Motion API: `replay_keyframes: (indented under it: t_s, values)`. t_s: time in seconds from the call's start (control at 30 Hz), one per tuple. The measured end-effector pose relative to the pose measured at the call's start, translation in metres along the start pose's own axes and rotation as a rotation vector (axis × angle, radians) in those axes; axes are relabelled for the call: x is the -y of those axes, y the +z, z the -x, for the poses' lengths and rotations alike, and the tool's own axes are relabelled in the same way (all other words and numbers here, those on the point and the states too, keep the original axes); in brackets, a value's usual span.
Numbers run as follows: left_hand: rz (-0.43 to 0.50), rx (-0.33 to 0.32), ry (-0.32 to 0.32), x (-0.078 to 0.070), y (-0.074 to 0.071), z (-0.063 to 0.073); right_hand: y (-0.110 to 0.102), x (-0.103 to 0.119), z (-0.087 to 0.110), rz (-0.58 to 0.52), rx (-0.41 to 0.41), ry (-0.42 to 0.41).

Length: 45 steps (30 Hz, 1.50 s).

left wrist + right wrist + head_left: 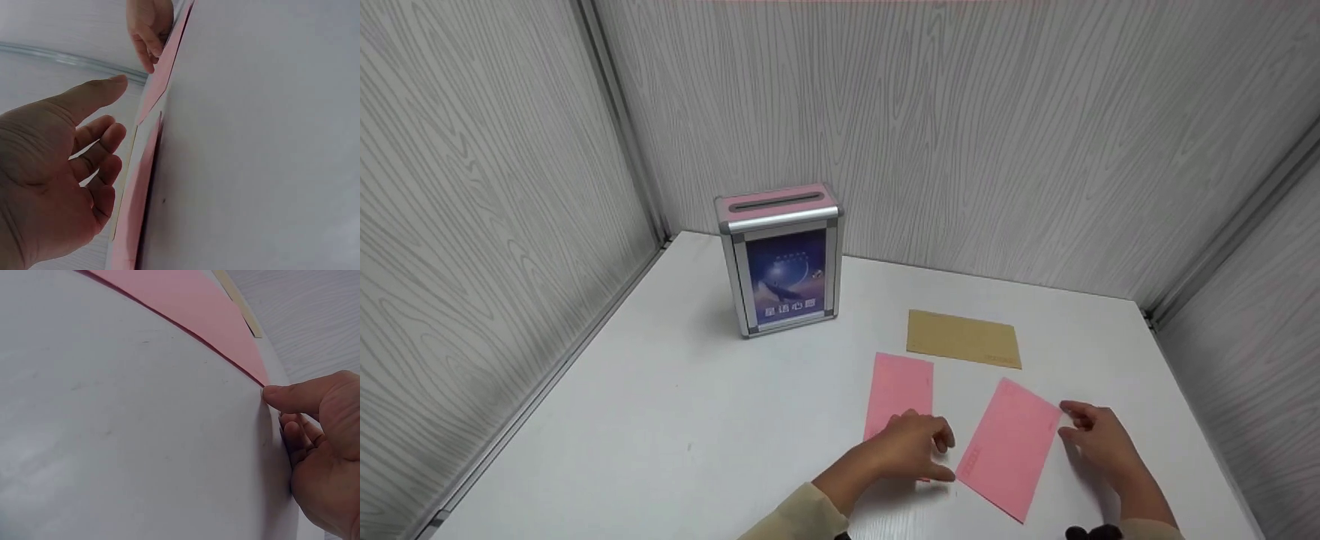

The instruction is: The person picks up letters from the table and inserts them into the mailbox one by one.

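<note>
Two pink envelopes lie on the white table. My left hand (906,448) hovers over the left pink envelope (896,382), covering its lower part; in the left wrist view the fingers are loosely bent with nothing between them. The thumb points toward the near-left corner of the right pink envelope (1012,450), which lies slanted. At that envelope's far-right corner is my right hand (1099,439), its thumb tip right at the edge in the right wrist view, thumb and forefinger apart in the head view. A brown envelope (964,339) lies flat just beyond the pink ones.
A silver-framed box (834,255) with a pink slotted top and a dark blue picture on its front stands upright at the back left. Grey wood-grain panels (960,135) enclose the table at the back and both sides.
</note>
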<state>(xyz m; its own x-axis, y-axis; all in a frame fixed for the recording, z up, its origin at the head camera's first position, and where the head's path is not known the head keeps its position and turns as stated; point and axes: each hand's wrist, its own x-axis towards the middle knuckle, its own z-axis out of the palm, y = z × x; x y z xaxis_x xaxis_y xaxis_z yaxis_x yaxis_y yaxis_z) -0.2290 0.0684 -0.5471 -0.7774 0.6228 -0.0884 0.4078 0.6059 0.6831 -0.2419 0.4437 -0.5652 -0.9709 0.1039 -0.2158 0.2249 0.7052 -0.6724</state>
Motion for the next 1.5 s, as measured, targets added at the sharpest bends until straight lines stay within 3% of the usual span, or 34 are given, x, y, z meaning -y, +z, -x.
replay_keyframes:
  t_s: [0.13,0.33,0.7,1.17,1.5]
  values:
    - [-0.101,0.008,0.041,-0.002,0.011,-0.003,0.003,0.002,0.000,-0.003,-0.020,0.013]
    - [-0.169,0.017,0.019,-0.005,0.022,-0.007,0.008,0.004,0.002,-0.022,-0.042,0.064]
    - [-0.096,0.008,-0.037,-0.007,0.029,-0.009,0.012,0.004,0.004,-0.044,-0.038,0.067]
    - [-0.122,-0.031,-0.017,-0.010,0.032,-0.009,0.007,0.003,0.004,-0.057,-0.017,0.054]
    - [-0.086,-0.022,-0.039,-0.009,0.031,-0.010,0.003,-0.003,0.005,-0.194,-0.008,0.068]
